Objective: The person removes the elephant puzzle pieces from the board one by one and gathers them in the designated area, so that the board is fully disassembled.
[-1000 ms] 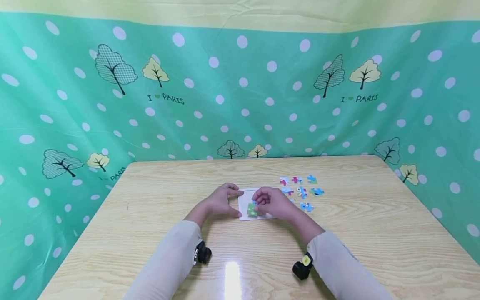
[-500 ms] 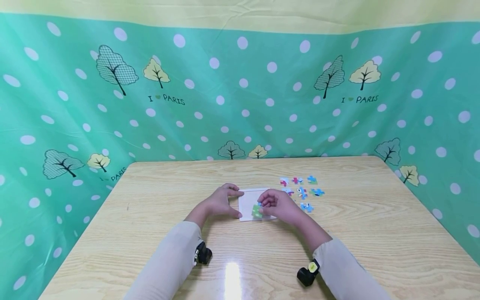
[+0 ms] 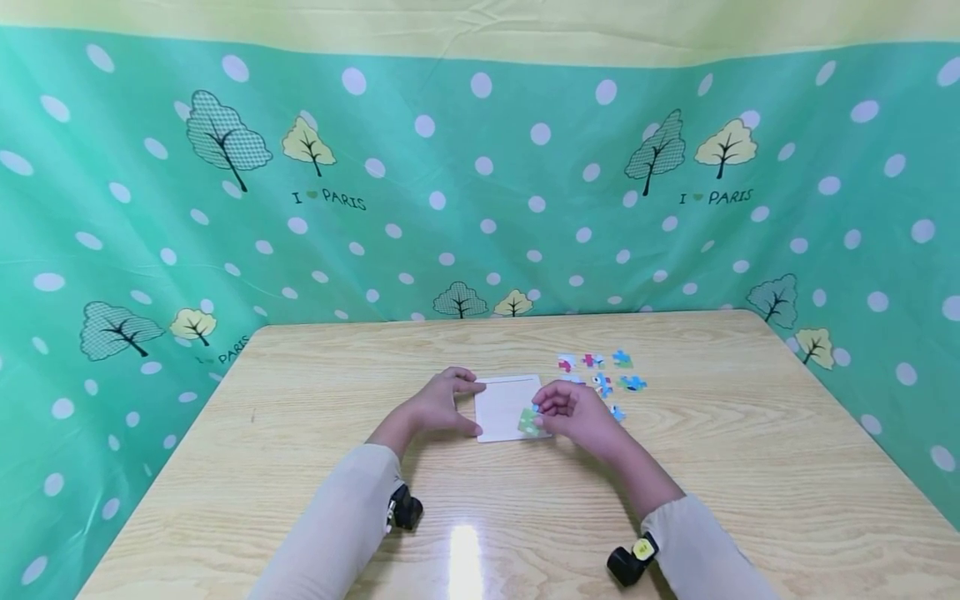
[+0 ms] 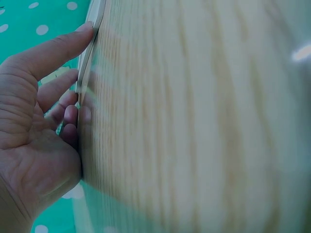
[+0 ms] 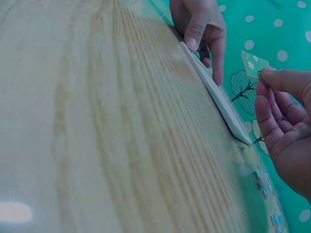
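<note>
A shallow white puzzle tray (image 3: 501, 408) lies flat mid-table, a thin line along its far edge and no pieces on the surface that shows. My left hand (image 3: 435, 403) is at its left side, thumb at the near corner and fingers farther up, touching the rim. Thumb and fingers of my right hand (image 3: 581, 417) pinch a green jigsaw piece (image 3: 527, 422) with a little blue at its far end. The piece overlaps the tray's near right part in the head view. From the right wrist, the piece (image 5: 252, 64) shows white flowers and stands raised above the tray (image 5: 214, 92).
Several loose jigsaw pieces (image 3: 602, 385) in blue, pink and green lie right of the tray, a few partly behind the right hand. Behind the wooden table (image 3: 337, 350) hangs a green dotted curtain (image 3: 480, 242). A bright light reflection lies on the table near the front.
My right hand has moved to the right and slightly nearer over the tray with the jigsaw piece in its pinch, uncovering more of the white surface. The left hand has stayed at the tray's left edge.
</note>
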The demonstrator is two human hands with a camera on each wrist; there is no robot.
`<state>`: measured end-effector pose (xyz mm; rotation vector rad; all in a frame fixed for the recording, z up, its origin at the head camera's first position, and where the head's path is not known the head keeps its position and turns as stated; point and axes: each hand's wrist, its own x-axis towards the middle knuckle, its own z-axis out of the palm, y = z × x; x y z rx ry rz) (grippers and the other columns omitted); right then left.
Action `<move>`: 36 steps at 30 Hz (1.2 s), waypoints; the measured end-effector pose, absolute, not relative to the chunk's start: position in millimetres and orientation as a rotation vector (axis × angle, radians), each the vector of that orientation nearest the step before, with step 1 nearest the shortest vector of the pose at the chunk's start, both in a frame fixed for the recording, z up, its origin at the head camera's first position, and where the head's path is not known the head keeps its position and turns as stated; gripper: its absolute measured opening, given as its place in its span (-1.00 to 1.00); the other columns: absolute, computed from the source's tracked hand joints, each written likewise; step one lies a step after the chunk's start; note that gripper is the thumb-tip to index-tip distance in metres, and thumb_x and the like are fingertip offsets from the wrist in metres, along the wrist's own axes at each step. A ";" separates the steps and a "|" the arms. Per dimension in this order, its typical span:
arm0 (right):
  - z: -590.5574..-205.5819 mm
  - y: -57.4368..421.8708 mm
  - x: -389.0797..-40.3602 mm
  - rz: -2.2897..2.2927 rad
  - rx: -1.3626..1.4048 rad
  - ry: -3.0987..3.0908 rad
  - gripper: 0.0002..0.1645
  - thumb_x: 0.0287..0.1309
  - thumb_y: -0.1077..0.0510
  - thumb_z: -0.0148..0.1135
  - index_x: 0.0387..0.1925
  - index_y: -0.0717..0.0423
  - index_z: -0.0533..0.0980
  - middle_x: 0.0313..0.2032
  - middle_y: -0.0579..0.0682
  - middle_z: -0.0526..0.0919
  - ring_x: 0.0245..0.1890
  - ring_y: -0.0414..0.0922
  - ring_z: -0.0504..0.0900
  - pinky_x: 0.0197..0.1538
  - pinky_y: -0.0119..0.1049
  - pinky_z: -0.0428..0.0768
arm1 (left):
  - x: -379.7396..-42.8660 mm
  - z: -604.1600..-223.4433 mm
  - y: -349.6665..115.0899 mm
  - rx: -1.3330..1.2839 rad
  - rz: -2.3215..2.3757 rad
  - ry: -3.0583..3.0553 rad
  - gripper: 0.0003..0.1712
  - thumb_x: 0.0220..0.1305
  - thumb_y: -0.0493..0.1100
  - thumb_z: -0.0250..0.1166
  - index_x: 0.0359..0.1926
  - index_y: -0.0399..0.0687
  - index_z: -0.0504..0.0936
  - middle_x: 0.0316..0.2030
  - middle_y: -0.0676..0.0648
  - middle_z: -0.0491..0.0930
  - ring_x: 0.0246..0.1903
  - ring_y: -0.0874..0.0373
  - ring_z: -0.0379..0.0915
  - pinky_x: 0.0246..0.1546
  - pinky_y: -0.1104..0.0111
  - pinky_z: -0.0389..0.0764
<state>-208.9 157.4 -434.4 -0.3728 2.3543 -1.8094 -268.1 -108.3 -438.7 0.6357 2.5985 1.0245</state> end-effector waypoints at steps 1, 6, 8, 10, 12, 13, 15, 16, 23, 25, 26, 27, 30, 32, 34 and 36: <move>-434.4 158.6 -208.4 -1.818 -0.361 2.353 -0.70 0.10 0.31 0.38 -0.11 0.28 0.55 -0.23 0.09 0.60 -0.20 -0.01 0.57 -0.16 -0.33 0.61 | -268.2 -438.7 -108.3 0.638 1.026 2.599 -0.11 -0.20 -0.12 0.65 0.25 -0.05 0.54 0.28 -0.06 0.30 0.31 -0.08 0.15 0.36 0.10 0.15; -434.9 165.0 -205.9 -1.843 -0.313 2.350 -0.65 0.08 0.30 0.41 -0.08 0.31 0.55 -0.18 0.14 0.59 -0.17 0.00 0.57 -0.11 -0.34 0.60 | -268.1 -439.3 -108.7 0.639 1.036 2.595 -0.12 -0.20 -0.14 0.65 0.25 -0.06 0.54 0.27 -0.06 0.31 0.31 -0.07 0.15 0.36 0.12 0.15; -434.8 167.8 -204.8 -1.845 -0.302 2.357 -0.64 0.09 0.29 0.40 -0.07 0.31 0.55 -0.16 0.15 0.59 -0.16 -0.01 0.56 -0.10 -0.35 0.60 | -267.9 -439.4 -108.7 0.634 1.042 2.591 -0.12 -0.20 -0.14 0.65 0.25 -0.06 0.54 0.27 -0.06 0.31 0.31 -0.07 0.15 0.36 0.12 0.15; -434.4 171.1 -203.6 -1.850 -0.295 2.367 -0.65 0.09 0.29 0.40 -0.07 0.29 0.55 -0.15 0.14 0.59 -0.15 -0.01 0.57 -0.10 -0.34 0.60 | -267.7 -439.3 -108.5 0.632 1.048 2.587 -0.12 -0.20 -0.15 0.65 0.25 -0.07 0.54 0.27 -0.06 0.30 0.31 -0.07 0.15 0.36 0.12 0.15; -433.7 175.0 -202.6 -1.850 -0.297 2.373 -0.66 0.10 0.29 0.39 -0.07 0.28 0.55 -0.16 0.13 0.60 -0.15 -0.01 0.57 -0.10 -0.32 0.61 | -267.6 -439.4 -108.4 0.634 1.052 2.585 -0.12 -0.20 -0.15 0.65 0.25 -0.07 0.54 0.27 -0.06 0.31 0.31 -0.07 0.15 0.36 0.12 0.15; -433.6 177.0 -202.2 -1.850 -0.291 2.378 -0.67 0.11 0.29 0.39 -0.07 0.27 0.55 -0.17 0.11 0.61 -0.15 -0.02 0.57 -0.10 -0.32 0.61 | -267.7 -439.4 -108.4 0.638 1.054 2.584 -0.12 -0.21 -0.15 0.65 0.25 -0.08 0.54 0.27 -0.06 0.31 0.31 -0.08 0.15 0.36 0.12 0.15; -433.5 181.4 -201.8 -1.855 -0.280 2.384 -0.67 0.11 0.29 0.39 -0.07 0.27 0.55 -0.18 0.11 0.62 -0.15 -0.01 0.58 -0.10 -0.31 0.62 | -267.8 -439.3 -108.2 0.642 1.054 2.584 -0.11 -0.21 -0.15 0.65 0.25 -0.08 0.54 0.27 -0.06 0.31 0.31 -0.07 0.15 0.36 0.12 0.15; -433.7 183.6 -201.7 -1.856 -0.274 2.386 -0.66 0.11 0.28 0.39 -0.07 0.27 0.55 -0.17 0.11 0.62 -0.15 -0.02 0.58 -0.10 -0.31 0.62 | -267.8 -439.3 -108.3 0.643 1.053 2.585 -0.11 -0.21 -0.15 0.65 0.25 -0.08 0.54 0.27 -0.06 0.31 0.31 -0.07 0.15 0.36 0.12 0.15; -435.4 197.4 -200.9 -1.896 -0.279 2.402 -0.59 0.09 0.27 0.41 -0.04 0.36 0.52 -0.17 0.18 0.60 -0.17 -0.03 0.59 -0.11 -0.33 0.62 | -267.6 -438.9 -108.5 0.637 1.044 2.592 -0.12 -0.20 -0.15 0.65 0.24 -0.08 0.54 0.27 -0.07 0.31 0.31 -0.07 0.15 0.36 0.12 0.15; -435.4 200.6 -200.0 -1.908 -0.274 2.401 -0.57 0.08 0.27 0.42 -0.03 0.38 0.51 -0.16 0.19 0.61 -0.17 -0.04 0.59 -0.11 -0.34 0.62 | -267.5 -439.1 -108.6 0.638 1.042 2.595 -0.13 -0.20 -0.15 0.65 0.24 -0.08 0.55 0.27 -0.06 0.31 0.31 -0.07 0.15 0.36 0.12 0.15; -435.3 202.2 -199.6 -1.909 -0.271 2.400 -0.56 0.08 0.27 0.42 -0.03 0.39 0.51 -0.15 0.19 0.61 -0.17 -0.04 0.59 -0.11 -0.34 0.62 | -267.4 -439.2 -108.6 0.638 1.042 2.595 -0.13 -0.21 -0.16 0.65 0.24 -0.08 0.55 0.27 -0.06 0.31 0.31 -0.07 0.15 0.36 0.12 0.15; -435.0 204.0 -199.2 -1.908 -0.262 2.402 -0.56 0.08 0.27 0.42 -0.02 0.39 0.51 -0.13 0.18 0.62 -0.17 -0.04 0.60 -0.11 -0.34 0.63 | -267.4 -439.2 -108.6 0.639 1.042 2.595 -0.13 -0.21 -0.16 0.65 0.24 -0.08 0.55 0.27 -0.07 0.31 0.31 -0.07 0.16 0.36 0.12 0.15; -433.6 209.5 -197.9 -1.896 -0.237 2.419 -0.58 0.08 0.26 0.43 -0.04 0.34 0.52 -0.13 0.17 0.62 -0.17 -0.04 0.60 -0.11 -0.33 0.63 | -267.6 -439.5 -108.4 0.636 1.043 2.591 -0.13 -0.21 -0.16 0.65 0.24 -0.08 0.55 0.27 -0.07 0.31 0.31 -0.07 0.15 0.36 0.13 0.15; -432.3 213.5 -196.9 -1.887 -0.213 2.436 -0.60 0.07 0.25 0.43 -0.06 0.29 0.54 -0.14 0.15 0.63 -0.17 -0.04 0.61 -0.12 -0.33 0.64 | -268.1 -439.7 -108.2 0.632 1.044 2.589 -0.13 -0.20 -0.15 0.65 0.24 -0.07 0.55 0.28 -0.06 0.31 0.32 -0.07 0.15 0.36 0.12 0.15; -431.4 217.7 -195.9 -1.882 -0.201 2.452 -0.61 0.08 0.24 0.43 -0.06 0.27 0.54 -0.18 0.14 0.62 -0.18 -0.04 0.61 -0.14 -0.31 0.64 | -268.4 -439.8 -108.0 0.633 1.046 2.589 -0.12 -0.20 -0.15 0.65 0.24 -0.08 0.54 0.27 -0.07 0.31 0.31 -0.08 0.15 0.36 0.10 0.15; -430.6 222.0 -195.1 -1.883 -0.190 2.462 -0.62 0.09 0.25 0.42 -0.05 0.27 0.54 -0.18 0.14 0.61 -0.19 -0.05 0.61 -0.15 -0.30 0.65 | -268.8 -439.5 -107.9 0.634 1.040 2.590 -0.12 -0.20 -0.14 0.64 0.25 -0.06 0.54 0.28 -0.07 0.30 0.32 -0.09 0.14 0.36 0.09 0.14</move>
